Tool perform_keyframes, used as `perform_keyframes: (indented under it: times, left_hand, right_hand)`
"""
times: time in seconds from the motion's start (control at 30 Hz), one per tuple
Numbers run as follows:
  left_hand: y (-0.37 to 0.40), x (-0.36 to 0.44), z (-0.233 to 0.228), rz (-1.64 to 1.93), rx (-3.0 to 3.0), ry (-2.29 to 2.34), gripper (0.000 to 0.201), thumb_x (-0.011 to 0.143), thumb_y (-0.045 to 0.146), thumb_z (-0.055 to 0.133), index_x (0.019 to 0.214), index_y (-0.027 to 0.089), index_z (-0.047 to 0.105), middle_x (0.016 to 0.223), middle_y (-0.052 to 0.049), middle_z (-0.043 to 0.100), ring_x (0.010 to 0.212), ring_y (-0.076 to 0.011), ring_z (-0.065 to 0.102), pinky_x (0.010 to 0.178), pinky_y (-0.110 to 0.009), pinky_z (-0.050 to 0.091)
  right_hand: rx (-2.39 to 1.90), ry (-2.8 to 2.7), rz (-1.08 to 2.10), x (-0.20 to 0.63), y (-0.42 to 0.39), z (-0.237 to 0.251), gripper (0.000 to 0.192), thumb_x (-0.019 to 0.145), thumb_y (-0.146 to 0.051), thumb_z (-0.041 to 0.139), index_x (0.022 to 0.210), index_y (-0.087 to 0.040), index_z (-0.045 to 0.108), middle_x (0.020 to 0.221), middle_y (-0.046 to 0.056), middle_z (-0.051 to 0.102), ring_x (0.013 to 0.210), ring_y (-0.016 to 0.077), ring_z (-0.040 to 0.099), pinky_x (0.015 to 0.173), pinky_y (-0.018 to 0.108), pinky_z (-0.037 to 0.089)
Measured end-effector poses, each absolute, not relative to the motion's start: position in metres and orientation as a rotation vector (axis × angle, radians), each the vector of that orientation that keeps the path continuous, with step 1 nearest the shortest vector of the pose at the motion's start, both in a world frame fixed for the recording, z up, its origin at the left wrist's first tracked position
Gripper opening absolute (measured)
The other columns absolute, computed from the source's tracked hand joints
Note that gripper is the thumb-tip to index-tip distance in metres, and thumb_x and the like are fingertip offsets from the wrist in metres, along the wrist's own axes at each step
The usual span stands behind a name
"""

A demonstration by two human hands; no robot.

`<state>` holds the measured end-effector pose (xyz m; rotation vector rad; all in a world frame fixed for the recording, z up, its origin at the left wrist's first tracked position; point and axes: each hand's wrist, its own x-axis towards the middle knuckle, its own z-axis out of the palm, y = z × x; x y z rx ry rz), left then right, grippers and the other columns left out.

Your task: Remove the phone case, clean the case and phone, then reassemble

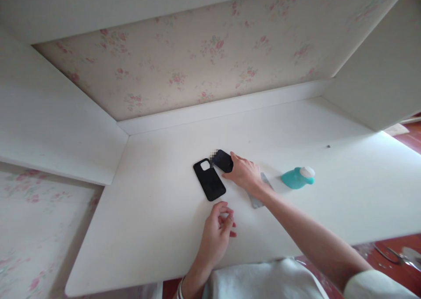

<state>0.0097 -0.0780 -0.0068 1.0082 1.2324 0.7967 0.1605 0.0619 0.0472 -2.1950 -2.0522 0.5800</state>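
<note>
A dark smartphone (223, 161) is gripped at its right end by my right hand (245, 172), thumb on the near side and fingers on the far side. Just left of it a black phone case (210, 183) lies on the white desk, with a square camera cutout at its far end. My left hand (219, 231) rests nearer to me, below the case, its fingers loosely curled with gaps between them and nothing visible in them. Partly hidden under my right wrist is a grey cloth (258, 201).
A teal bottle with a white cap (297, 177) lies to the right of my right forearm. One small dark bit (328, 146) sits farther right on the white desk (148, 229). White panels wall the desk in at left, right and back.
</note>
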Motion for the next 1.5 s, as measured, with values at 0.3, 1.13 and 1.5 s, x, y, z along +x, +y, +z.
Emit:
perform_keyframes:
  times: [0.3, 1.13, 1.5]
  left_hand:
    - [-0.078, 0.011, -0.001, 0.78, 0.999, 1.245, 0.043, 0.089, 0.05, 0.058, 0.12, 0.02, 0.049, 0.108, -0.009, 0.061, 0.078, -0.0157, 0.064, 0.059, -0.029, 0.059]
    - [-0.058, 0.09, -0.011, 0.536, 2.549, 1.028, 0.034, 0.089, 0.008, 0.048, 0.117, 0.006, 0.066, 0.114, -0.018, 0.07, 0.115, -0.0309, 0.06, 0.107, -0.049, 0.044]
    - [-0.062, 0.093, -0.017, 0.546, 2.714, 1.093, 0.035, 0.083, 0.006, 0.053, 0.114, 0.009, 0.069, 0.111, -0.014, 0.071, 0.11, -0.0302, 0.062, 0.104, -0.045, 0.047]
  right_hand:
    - [-2.206, -2.022, 0.57, 0.158, 0.057, 0.045, 0.064, 0.079, -0.049, 0.066, 0.132, -0.023, 0.044, 0.116, 0.011, 0.07, 0.096, 0.0317, 0.069, 0.07, 0.033, 0.044]
    - [-2.073, -2.051, 0.52, 0.161, 0.048, 0.026, 0.064, 0.088, -0.057, 0.059, 0.137, -0.02, 0.041, 0.13, 0.015, 0.063, 0.11, 0.0304, 0.065, 0.08, 0.034, 0.048]
    - [-1.944, -2.053, 0.484, 0.167, 0.049, 0.02, 0.062, 0.086, -0.051, 0.064, 0.134, -0.016, 0.046, 0.121, 0.016, 0.066, 0.104, 0.0284, 0.067, 0.076, 0.034, 0.051]
